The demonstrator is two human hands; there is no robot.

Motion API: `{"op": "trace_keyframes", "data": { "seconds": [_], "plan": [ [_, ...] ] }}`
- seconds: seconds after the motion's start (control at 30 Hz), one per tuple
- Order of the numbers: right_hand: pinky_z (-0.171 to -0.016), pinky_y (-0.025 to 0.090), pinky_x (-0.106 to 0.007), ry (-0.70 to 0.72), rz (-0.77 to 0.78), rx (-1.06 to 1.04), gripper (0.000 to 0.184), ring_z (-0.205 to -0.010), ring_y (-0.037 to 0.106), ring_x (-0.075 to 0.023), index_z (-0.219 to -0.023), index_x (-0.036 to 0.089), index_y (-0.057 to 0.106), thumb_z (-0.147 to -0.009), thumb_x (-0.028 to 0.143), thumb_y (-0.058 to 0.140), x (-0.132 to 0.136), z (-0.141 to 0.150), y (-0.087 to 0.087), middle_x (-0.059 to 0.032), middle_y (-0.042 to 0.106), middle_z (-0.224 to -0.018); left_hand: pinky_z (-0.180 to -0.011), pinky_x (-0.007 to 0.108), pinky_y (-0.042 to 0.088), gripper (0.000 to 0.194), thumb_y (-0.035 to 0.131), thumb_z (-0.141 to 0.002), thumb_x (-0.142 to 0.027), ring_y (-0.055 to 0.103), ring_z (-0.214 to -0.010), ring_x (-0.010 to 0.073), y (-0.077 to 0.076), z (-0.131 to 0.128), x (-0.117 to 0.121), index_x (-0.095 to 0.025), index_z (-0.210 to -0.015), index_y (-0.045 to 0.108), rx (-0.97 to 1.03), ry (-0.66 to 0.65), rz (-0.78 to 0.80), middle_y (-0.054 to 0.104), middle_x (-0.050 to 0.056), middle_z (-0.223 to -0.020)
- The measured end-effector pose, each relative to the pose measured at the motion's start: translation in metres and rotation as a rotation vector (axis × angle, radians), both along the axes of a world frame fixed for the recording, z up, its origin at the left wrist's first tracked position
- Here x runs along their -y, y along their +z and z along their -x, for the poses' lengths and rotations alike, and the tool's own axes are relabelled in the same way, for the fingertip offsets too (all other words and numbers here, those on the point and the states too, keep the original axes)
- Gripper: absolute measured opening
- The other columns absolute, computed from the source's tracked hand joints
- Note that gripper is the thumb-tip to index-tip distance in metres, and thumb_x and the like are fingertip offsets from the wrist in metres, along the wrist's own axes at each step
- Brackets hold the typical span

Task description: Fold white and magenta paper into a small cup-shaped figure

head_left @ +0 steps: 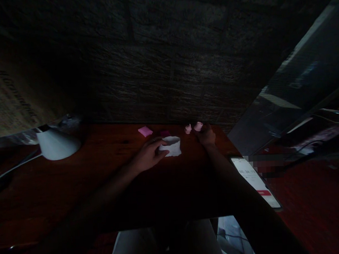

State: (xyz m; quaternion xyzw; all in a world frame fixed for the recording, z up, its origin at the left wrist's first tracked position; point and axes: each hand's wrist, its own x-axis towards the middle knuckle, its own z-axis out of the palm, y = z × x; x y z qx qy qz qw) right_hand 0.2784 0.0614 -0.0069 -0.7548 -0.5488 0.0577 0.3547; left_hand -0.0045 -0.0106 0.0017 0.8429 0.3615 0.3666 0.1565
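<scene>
My left hand (148, 156) is closed on the left wall of a small white open-topped container (173, 147) with a wavy edge, thumb in front and fingers behind. My right hand (207, 136) is at the back right of the wooden table, its fingers closed at a small pink cup-shaped piece (198, 126). Just left of that stands a second small pink piece (188, 129) with a raised tip. Behind the white container lies a dark magenta piece (164, 133), partly hidden. A flat pink square (145, 131) rests farther left.
A white lamp base (57, 143) with a cable stands at the left, under a large brown printed sheet or bag (13, 89). A lit phone (254, 181) lies along the table's right edge. A dark brick wall (161, 67) rises behind the table (114, 144).
</scene>
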Motion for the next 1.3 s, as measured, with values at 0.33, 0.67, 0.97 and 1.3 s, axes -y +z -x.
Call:
{"op": "trace_keyframes", "data": {
  "seconds": [0.33, 0.67, 0.97, 1.3],
  "plan": [
    [-0.092, 0.052, -0.042, -0.027, 0.021, -0.022, 0.064, -0.108, 0.071, -0.0335, -0.129, 0.017, 0.056, -0.075, 0.042, 0.079, -0.002, -0.002, -0.002, -0.0161, 0.075, -0.111, -0.1, 0.046, 0.051, 0.018, 0.068, -0.089, -0.02, 0.063, -0.116, 0.0263, -0.001, 0.0, -0.001, -0.021, -0.107, 0.066, 0.006, -0.016, -0.005, 0.067, 0.011, -0.123],
    [-0.093, 0.052, -0.043, -0.053, 0.044, 0.001, 0.062, -0.11, 0.07, -0.0337, -0.131, 0.017, 0.055, -0.076, 0.034, 0.078, -0.007, -0.003, -0.005, -0.0173, 0.075, -0.113, -0.098, 0.046, 0.052, 0.016, 0.067, -0.089, -0.022, 0.063, -0.114, 0.026, 0.001, 0.0, 0.0, -0.021, -0.106, 0.066, 0.009, -0.021, -0.004, 0.068, 0.01, -0.12],
    [-0.091, 0.053, -0.042, -0.017, 0.022, -0.042, 0.078, -0.108, 0.07, -0.0339, -0.138, 0.017, 0.051, -0.07, 0.036, 0.083, -0.001, -0.007, -0.003, -0.0157, 0.074, -0.114, -0.1, 0.047, 0.051, 0.017, 0.068, -0.088, -0.021, 0.063, -0.114, 0.0265, 0.0, 0.0, 0.001, -0.022, -0.106, 0.067, 0.01, -0.002, -0.001, 0.068, 0.01, -0.119],
    [-0.086, 0.053, -0.032, 0.066, -0.038, -0.158, 0.03, -0.099, 0.073, -0.0248, -0.106, 0.019, 0.072, -0.084, 0.04, 0.069, 0.005, -0.004, 0.009, -0.0101, 0.078, -0.105, -0.101, 0.046, 0.051, 0.015, 0.067, -0.089, -0.022, 0.063, -0.116, 0.0262, 0.0, 0.0, 0.001, -0.021, -0.105, 0.066, 0.016, -0.016, 0.003, 0.068, 0.011, -0.123]
  ]
}}
